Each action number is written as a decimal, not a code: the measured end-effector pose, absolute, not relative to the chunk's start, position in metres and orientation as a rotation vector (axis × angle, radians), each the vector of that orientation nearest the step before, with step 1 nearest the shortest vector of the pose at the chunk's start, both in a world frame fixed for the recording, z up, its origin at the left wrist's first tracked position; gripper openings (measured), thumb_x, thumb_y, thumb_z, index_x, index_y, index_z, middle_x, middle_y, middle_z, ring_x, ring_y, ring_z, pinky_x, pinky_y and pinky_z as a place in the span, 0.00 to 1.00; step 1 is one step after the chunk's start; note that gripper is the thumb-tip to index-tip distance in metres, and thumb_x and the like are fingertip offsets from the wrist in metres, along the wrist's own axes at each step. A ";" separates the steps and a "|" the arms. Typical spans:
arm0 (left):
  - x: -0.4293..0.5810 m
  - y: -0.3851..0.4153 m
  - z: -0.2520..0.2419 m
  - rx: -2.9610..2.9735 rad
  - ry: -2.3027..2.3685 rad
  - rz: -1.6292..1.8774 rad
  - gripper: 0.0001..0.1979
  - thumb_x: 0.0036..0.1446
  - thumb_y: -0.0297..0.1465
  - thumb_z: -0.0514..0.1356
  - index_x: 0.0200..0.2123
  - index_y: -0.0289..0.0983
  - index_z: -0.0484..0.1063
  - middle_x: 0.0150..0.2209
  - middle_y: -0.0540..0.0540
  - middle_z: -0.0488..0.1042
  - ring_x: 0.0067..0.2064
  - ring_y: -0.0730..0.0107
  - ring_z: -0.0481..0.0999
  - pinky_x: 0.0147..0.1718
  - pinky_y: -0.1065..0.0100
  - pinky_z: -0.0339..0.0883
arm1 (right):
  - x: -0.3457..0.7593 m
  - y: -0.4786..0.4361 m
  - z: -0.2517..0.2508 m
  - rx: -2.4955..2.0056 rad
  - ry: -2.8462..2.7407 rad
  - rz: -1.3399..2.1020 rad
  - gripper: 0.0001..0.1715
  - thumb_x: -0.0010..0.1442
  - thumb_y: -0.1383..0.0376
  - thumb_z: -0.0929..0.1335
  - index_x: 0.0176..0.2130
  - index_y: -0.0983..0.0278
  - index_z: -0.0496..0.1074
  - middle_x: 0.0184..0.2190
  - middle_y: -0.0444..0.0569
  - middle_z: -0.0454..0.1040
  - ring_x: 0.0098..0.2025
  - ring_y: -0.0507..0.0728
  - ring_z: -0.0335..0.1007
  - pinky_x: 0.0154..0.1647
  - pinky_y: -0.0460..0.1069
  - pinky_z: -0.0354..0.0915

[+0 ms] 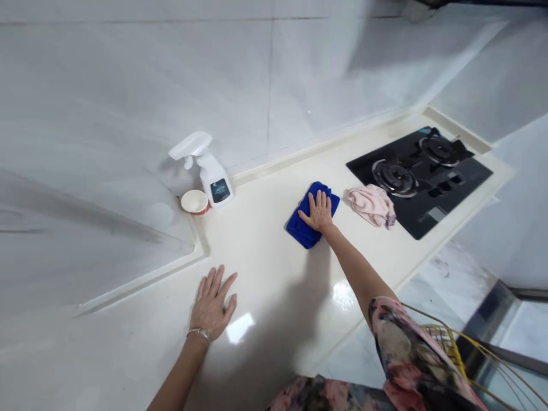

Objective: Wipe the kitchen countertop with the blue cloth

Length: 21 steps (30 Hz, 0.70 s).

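My right hand [319,212] lies flat, fingers spread, pressing on a folded blue cloth [306,228] on the cream countertop [274,274]. Near the front of the same countertop my left hand [213,303] rests palm down, fingers apart, holding nothing; a bracelet circles its wrist. A crumpled pink cloth [371,204] lies just right of the blue cloth, beside the stove.
A white spray bottle [209,169] and a small white bowl with a red base [194,201] stand at the back by the tiled wall. A black two-burner gas hob [422,174] is set into the counter at right. The counter's front edge runs diagonally at lower right.
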<state>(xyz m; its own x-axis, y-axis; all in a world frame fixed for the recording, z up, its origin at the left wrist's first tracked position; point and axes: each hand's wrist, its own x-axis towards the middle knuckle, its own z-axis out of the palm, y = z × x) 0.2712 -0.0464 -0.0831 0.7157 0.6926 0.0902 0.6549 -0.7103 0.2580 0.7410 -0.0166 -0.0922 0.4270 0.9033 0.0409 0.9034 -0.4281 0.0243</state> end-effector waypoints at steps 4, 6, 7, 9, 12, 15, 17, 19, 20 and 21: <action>0.271 -0.048 -0.080 2.728 1.078 0.287 0.28 0.68 0.39 0.53 0.69 0.42 0.66 0.76 0.44 0.47 0.76 0.49 0.46 0.72 0.44 0.46 | 0.720 0.043 -0.094 -2.596 -1.720 -0.042 0.55 0.66 0.41 0.59 0.74 0.77 0.47 0.74 0.76 0.43 0.75 0.80 0.36 0.70 0.71 0.35; 0.271 -0.049 -0.078 2.739 1.085 0.279 0.27 0.68 0.38 0.53 0.68 0.42 0.66 0.75 0.44 0.47 0.76 0.50 0.46 0.72 0.44 0.47 | 0.695 0.069 -0.094 -2.518 -1.814 -0.010 0.55 0.65 0.42 0.61 0.73 0.78 0.48 0.74 0.76 0.43 0.75 0.81 0.35 0.71 0.71 0.33; 0.271 -0.050 -0.077 2.739 1.087 0.272 0.27 0.68 0.38 0.53 0.68 0.42 0.66 0.75 0.43 0.47 0.76 0.50 0.46 0.72 0.44 0.47 | 0.681 0.080 -0.093 -2.467 -1.867 0.001 0.55 0.65 0.43 0.61 0.73 0.78 0.48 0.74 0.76 0.42 0.75 0.81 0.35 0.71 0.71 0.32; 0.271 -0.051 -0.075 2.730 1.088 0.255 0.27 0.68 0.38 0.54 0.68 0.42 0.67 0.75 0.43 0.48 0.76 0.49 0.46 0.71 0.43 0.48 | 0.650 0.095 -0.090 -2.362 -1.961 0.021 0.55 0.64 0.44 0.63 0.74 0.77 0.48 0.75 0.74 0.41 0.75 0.80 0.33 0.71 0.71 0.30; 0.271 -0.052 -0.074 2.722 1.098 0.243 0.27 0.67 0.37 0.54 0.68 0.42 0.67 0.75 0.42 0.48 0.75 0.49 0.47 0.71 0.43 0.49 | 0.610 0.100 -0.084 -2.218 -2.077 0.084 0.54 0.63 0.47 0.64 0.74 0.75 0.49 0.76 0.71 0.40 0.76 0.77 0.32 0.73 0.68 0.28; 0.270 -0.052 -0.075 2.737 1.109 0.259 0.27 0.67 0.37 0.54 0.68 0.43 0.67 0.75 0.42 0.49 0.75 0.50 0.48 0.71 0.43 0.51 | 0.583 0.084 -0.076 -2.093 -2.162 0.153 0.52 0.62 0.50 0.66 0.74 0.73 0.51 0.76 0.68 0.41 0.77 0.74 0.32 0.74 0.65 0.29; 0.269 -0.051 -0.077 2.750 1.098 0.288 0.27 0.68 0.37 0.54 0.68 0.43 0.67 0.75 0.42 0.49 0.75 0.50 0.48 0.70 0.43 0.51 | 0.571 0.064 -0.072 -2.049 -2.175 0.175 0.50 0.63 0.51 0.66 0.74 0.72 0.52 0.76 0.67 0.41 0.77 0.73 0.33 0.74 0.65 0.30; 0.268 -0.050 -0.080 2.756 1.083 0.315 0.26 0.68 0.37 0.54 0.68 0.43 0.67 0.75 0.43 0.49 0.75 0.49 0.49 0.70 0.43 0.52 | 0.560 0.038 -0.069 -2.040 -2.155 0.188 0.49 0.63 0.52 0.66 0.74 0.72 0.53 0.76 0.67 0.42 0.77 0.73 0.33 0.74 0.66 0.31; 0.268 -0.049 -0.081 2.756 1.078 0.327 0.26 0.68 0.37 0.53 0.68 0.43 0.67 0.75 0.43 0.49 0.75 0.49 0.49 0.70 0.43 0.52 | 0.554 0.023 -0.067 -2.044 -2.136 0.196 0.49 0.63 0.53 0.66 0.74 0.73 0.53 0.76 0.67 0.42 0.77 0.74 0.34 0.75 0.66 0.31; 0.267 -0.048 -0.083 2.754 1.077 0.338 0.26 0.69 0.37 0.53 0.68 0.44 0.67 0.75 0.44 0.49 0.75 0.50 0.50 0.70 0.43 0.52 | 0.547 0.008 -0.066 -2.048 -2.118 0.208 0.50 0.63 0.53 0.66 0.74 0.73 0.52 0.76 0.68 0.42 0.77 0.74 0.34 0.75 0.66 0.31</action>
